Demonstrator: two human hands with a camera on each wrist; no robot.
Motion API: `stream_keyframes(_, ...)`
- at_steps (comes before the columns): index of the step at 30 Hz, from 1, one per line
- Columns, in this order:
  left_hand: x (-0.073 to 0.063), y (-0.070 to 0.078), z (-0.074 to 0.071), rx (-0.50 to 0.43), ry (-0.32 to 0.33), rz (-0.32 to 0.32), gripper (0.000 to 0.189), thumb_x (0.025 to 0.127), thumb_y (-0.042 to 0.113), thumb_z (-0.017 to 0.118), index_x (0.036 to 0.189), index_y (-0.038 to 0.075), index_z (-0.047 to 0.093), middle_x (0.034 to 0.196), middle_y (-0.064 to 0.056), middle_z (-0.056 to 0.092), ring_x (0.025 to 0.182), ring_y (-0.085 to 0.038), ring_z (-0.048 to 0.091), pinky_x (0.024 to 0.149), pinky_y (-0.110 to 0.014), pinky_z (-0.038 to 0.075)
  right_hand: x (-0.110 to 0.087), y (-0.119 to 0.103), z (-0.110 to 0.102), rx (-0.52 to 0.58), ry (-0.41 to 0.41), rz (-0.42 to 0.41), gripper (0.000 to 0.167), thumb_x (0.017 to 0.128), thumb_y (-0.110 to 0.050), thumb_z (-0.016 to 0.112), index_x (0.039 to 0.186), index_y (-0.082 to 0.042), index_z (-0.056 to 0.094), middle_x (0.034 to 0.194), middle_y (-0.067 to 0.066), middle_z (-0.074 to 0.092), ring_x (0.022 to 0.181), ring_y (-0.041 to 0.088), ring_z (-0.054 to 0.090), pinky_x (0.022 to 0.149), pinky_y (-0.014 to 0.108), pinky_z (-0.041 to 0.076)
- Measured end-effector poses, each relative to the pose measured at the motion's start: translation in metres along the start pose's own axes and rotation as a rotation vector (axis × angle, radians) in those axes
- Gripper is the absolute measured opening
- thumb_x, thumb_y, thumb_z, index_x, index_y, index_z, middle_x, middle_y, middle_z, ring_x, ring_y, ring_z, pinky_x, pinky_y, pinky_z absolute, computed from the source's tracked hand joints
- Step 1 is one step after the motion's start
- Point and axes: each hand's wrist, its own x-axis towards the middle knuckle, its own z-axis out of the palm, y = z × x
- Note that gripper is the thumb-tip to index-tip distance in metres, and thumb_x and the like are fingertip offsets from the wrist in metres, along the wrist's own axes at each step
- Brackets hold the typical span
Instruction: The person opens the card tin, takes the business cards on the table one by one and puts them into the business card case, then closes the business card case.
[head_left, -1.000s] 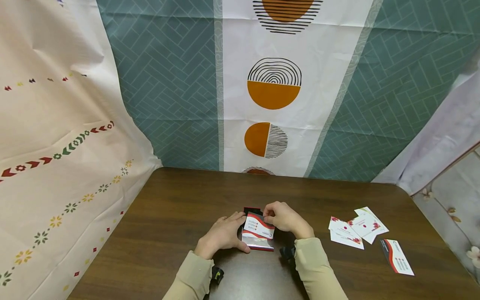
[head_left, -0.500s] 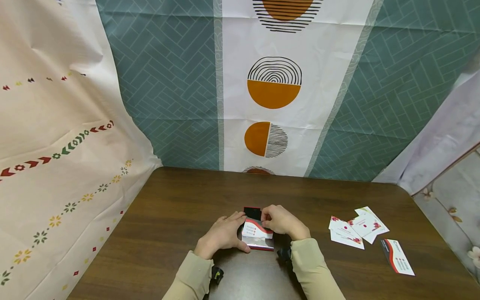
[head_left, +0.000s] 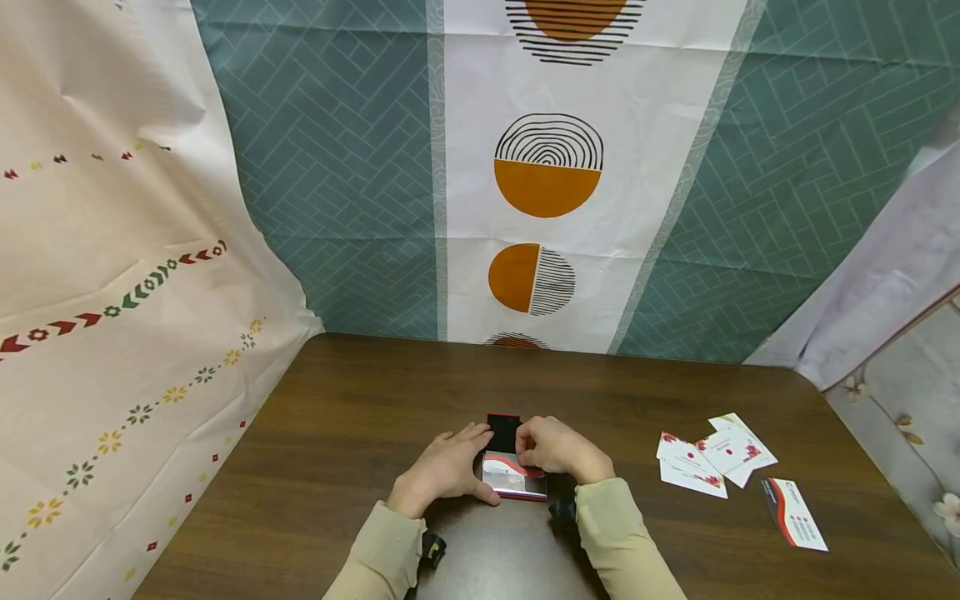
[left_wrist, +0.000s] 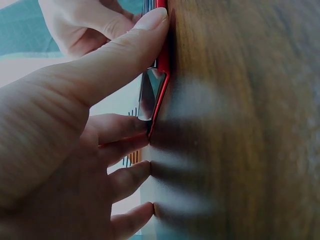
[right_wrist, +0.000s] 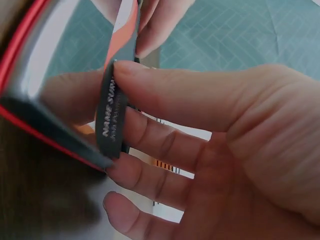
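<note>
A business card case (head_left: 504, 435) lies open on the table, with a black inner flap, red edges and a shiny silvery front. My left hand (head_left: 445, 471) holds it from the left, thumb on its near edge and forefinger farther back; the other fingertips (left_wrist: 145, 212) touch the table. Pinched between thumb and fingers of my right hand (head_left: 558, 446) is a business card (right_wrist: 112, 110) in white, red and dark grey. The card's lower part is down at the case's silvery side; how deep it sits is hard to tell.
Several white cards with red floral print (head_left: 723, 450) overlap on the right of the brown table (head_left: 375, 392). A single business card (head_left: 797, 512) with a red curve and a dark end lies nearer. Patterned cloth (head_left: 337, 167) hangs behind and at the sides.
My right hand has moved toward me and a little left, lowering the card along the case. More of the black flap now shows. The left hand has stayed in place.
</note>
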Motion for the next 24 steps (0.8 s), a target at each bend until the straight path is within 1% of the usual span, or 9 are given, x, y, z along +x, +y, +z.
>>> stream_keyframes(14,0.0007,0.0005,-0.0001,-0.009,-0.007,-0.010,0.097,0.070,0.052,0.084,0.147,0.008,0.045,0.154,-0.008,0.038,0.144,-0.027,0.028,0.113,-0.050,0.024,-0.0004,-0.0043,0.0027,-0.016,-0.002,0.015,0.025,0.082,-0.004,0.077,0.070,-0.016,0.058,0.063,-0.005,0.051,0.057,0.011,0.047,0.053,0.026,0.039)
stream_keyframes(20,0.0004,-0.0002,0.0003,-0.020,-0.011,-0.021,0.097,0.070,0.053,0.084,0.147,0.008,0.045,0.154,-0.008,0.037,0.144,-0.027,0.027,0.113,-0.051,0.023,-0.0013,-0.0079,0.0025,-0.010,-0.010,0.026,0.021,0.082,-0.005,0.077,0.074,-0.014,0.059,0.066,-0.003,0.053,0.060,0.013,0.048,0.055,0.029,0.040)
stream_keyframes(24,0.0004,-0.0007,0.0007,-0.017,-0.014,-0.021,0.097,0.070,0.053,0.083,0.147,0.008,0.045,0.154,-0.008,0.037,0.144,-0.027,0.027,0.113,-0.051,0.023,-0.0024,-0.0096,0.0012,-0.016,-0.022,0.018,0.017,0.083,-0.006,0.076,0.081,-0.014,0.061,0.069,-0.003,0.054,0.064,0.013,0.049,0.058,0.030,0.042)
